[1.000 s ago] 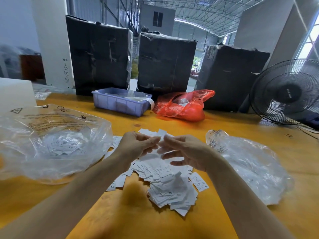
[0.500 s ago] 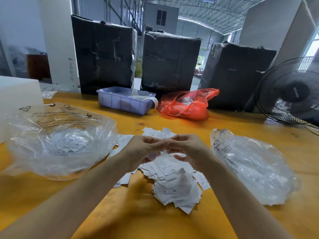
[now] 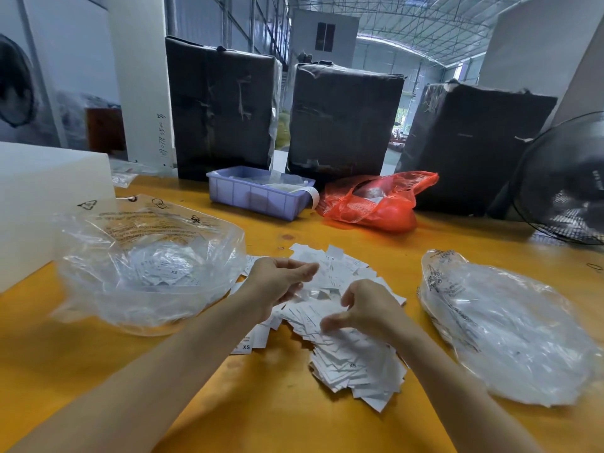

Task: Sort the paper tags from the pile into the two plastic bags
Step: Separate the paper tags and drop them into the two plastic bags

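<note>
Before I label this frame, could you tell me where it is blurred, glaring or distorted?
Head view: the right hand and the tags under it are motion-blurred; the left hand is sharper; glare sheens the right bag; wide-angle distortion bends the boxes.

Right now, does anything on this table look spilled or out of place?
Nothing is spilled. The paper tags lie in a loose, untidy pile between the left bag and the right bag, as expected mid-sort. The black wrapping on the boxes is torn in spots.

White paper tags (image 3: 340, 351) sprawl in a loose pile at centre. At nine o'clock, an open clear bag (image 3: 150, 266) already holds some tags. At three o'clock, the second clear bag (image 3: 510, 331) lies flattened.
</note>
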### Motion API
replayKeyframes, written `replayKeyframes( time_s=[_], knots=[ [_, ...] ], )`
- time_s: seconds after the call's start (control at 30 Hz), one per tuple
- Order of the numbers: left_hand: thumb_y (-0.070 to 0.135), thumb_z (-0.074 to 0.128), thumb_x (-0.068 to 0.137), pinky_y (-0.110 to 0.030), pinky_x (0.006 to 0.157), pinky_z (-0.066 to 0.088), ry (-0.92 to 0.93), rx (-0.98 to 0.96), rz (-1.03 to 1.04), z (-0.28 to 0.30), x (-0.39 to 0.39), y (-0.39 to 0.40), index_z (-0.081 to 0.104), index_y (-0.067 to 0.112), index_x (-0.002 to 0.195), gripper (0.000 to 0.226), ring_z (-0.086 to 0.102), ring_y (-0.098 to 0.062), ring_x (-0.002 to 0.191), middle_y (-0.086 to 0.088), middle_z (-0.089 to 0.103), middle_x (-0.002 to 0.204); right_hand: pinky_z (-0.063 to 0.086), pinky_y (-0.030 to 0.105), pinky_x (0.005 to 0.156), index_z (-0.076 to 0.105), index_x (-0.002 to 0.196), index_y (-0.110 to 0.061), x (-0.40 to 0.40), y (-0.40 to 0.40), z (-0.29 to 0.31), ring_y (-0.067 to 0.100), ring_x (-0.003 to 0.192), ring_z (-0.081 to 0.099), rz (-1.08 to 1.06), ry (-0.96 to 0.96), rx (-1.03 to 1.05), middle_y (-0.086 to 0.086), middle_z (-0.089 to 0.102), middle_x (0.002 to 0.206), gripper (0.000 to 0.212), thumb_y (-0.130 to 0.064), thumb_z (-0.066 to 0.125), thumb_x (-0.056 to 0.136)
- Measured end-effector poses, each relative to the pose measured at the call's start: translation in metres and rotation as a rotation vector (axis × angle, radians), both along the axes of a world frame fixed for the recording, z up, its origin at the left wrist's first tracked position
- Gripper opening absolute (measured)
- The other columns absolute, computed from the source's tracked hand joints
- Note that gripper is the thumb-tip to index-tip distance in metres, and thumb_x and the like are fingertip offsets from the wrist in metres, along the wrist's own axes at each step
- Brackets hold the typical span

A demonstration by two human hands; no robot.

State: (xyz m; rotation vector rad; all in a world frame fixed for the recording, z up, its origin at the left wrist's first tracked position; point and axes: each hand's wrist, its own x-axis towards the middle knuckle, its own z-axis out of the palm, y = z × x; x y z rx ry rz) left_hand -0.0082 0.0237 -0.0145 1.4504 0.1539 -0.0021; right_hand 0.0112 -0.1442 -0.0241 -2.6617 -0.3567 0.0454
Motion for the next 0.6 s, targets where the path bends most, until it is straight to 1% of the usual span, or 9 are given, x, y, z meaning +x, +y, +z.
replayKeyframes(
  time_s=[0.03, 0.07, 0.13, 0.17, 0.3, 0.4, 0.47, 0.57, 0.6],
  knots=[
    [0.027, 0.079, 0.056, -0.016, 0.049, 0.044, 0.005, -0.013, 0.002, 0.000, 0.000, 0.001, 0.071, 0.011, 0.073, 0.025, 0.047, -0.008, 0.050, 0.000, 0.064, 0.063, 0.031, 0.029, 0.054, 0.059, 0.067, -0.014, 0.000, 0.001, 0.000, 0.015, 0.056, 0.043, -0.011, 0.010, 0.019, 0.000, 0.047, 0.059, 0.042, -0.044, 0.087, 0.057],
    [0.027, 0.078, 0.054, -0.017, 0.050, 0.043, 0.009, -0.025, 0.000, 0.000, 0.000, 0.001, 0.071, 0.011, 0.074, 0.026, 0.047, -0.008, 0.050, -0.001, 0.062, 0.064, 0.031, 0.026, 0.050, 0.057, 0.062, -0.014, 0.001, 0.000, 0.001, 0.013, 0.052, 0.042, -0.018, 0.017, 0.041, -0.004, 0.047, 0.054, 0.039, -0.037, 0.089, 0.056],
    [0.025, 0.078, 0.057, -0.018, 0.050, 0.043, 0.019, -0.040, -0.007, -0.001, 0.002, 0.001, 0.070, 0.010, 0.074, 0.024, 0.047, -0.010, 0.053, -0.002, 0.060, 0.064, 0.026, 0.022, 0.043, 0.045, 0.048, -0.017, 0.002, -0.001, 0.003, 0.011, 0.043, 0.037, -0.030, 0.032, 0.079, -0.007, 0.041, 0.044, 0.045, -0.022, 0.089, 0.058],
    [0.024, 0.078, 0.060, -0.018, 0.051, 0.043, 0.024, -0.046, -0.009, -0.002, 0.002, 0.001, 0.070, 0.010, 0.075, 0.022, 0.047, -0.010, 0.053, -0.002, 0.060, 0.064, 0.027, 0.021, 0.043, 0.047, 0.047, -0.016, 0.003, -0.003, 0.004, 0.010, 0.043, 0.038, -0.043, 0.039, 0.096, -0.006, 0.044, 0.044, 0.043, -0.018, 0.088, 0.059],
    [0.018, 0.075, 0.070, -0.018, 0.048, 0.045, 0.026, -0.094, -0.014, -0.004, 0.005, 0.001, 0.069, 0.004, 0.083, 0.021, 0.052, -0.007, 0.046, -0.002, 0.065, 0.063, 0.037, 0.017, 0.042, 0.061, 0.062, -0.012, 0.004, -0.012, 0.004, 0.007, 0.044, 0.053, -0.083, 0.041, 0.218, -0.002, 0.060, 0.054, 0.025, -0.012, 0.087, 0.064],
    [0.007, 0.070, 0.079, -0.016, 0.047, 0.049, 0.011, -0.195, -0.021, -0.005, 0.005, 0.001, 0.065, 0.001, 0.084, 0.009, 0.063, -0.007, 0.048, -0.004, 0.070, 0.063, 0.038, 0.014, 0.040, 0.063, 0.060, -0.014, 0.007, -0.016, 0.007, 0.001, 0.039, 0.053, -0.100, 0.020, 0.279, -0.003, 0.061, 0.052, 0.022, -0.010, 0.083, 0.069],
    [0.001, 0.066, 0.082, -0.016, 0.048, 0.050, 0.001, -0.221, -0.034, -0.004, 0.005, 0.000, 0.065, 0.000, 0.083, 0.002, 0.064, -0.008, 0.051, -0.005, 0.071, 0.063, 0.039, 0.018, 0.044, 0.062, 0.060, -0.015, 0.008, -0.017, 0.010, 0.005, 0.045, 0.054, -0.117, -0.010, 0.293, -0.003, 0.060, 0.054, 0.022, -0.010, 0.079, 0.074],
    [-0.006, 0.065, 0.080, -0.018, 0.051, 0.053, -0.006, -0.244, -0.035, -0.002, 0.004, -0.001, 0.064, 0.001, 0.086, 0.010, 0.065, -0.010, 0.052, -0.007, 0.072, 0.065, 0.041, 0.024, 0.050, 0.060, 0.080, -0.017, 0.008, -0.017, 0.014, 0.012, 0.052, 0.052, -0.142, -0.060, 0.465, 0.002, 0.059, 0.061, 0.014, -0.006, 0.066, 0.083],
    [-0.009, 0.065, 0.078, -0.019, 0.054, 0.054, -0.009, -0.248, -0.029, -0.001, 0.004, -0.002, 0.062, 0.003, 0.087, 0.015, 0.066, -0.011, 0.054, -0.007, 0.072, 0.065, 0.041, 0.024, 0.049, 0.059, 0.086, -0.020, 0.006, -0.017, 0.016, 0.014, 0.052, 0.052, -0.136, -0.075, 0.519, 0.004, 0.059, 0.061, 0.017, -0.003, 0.062, 0.085]
  ],
)
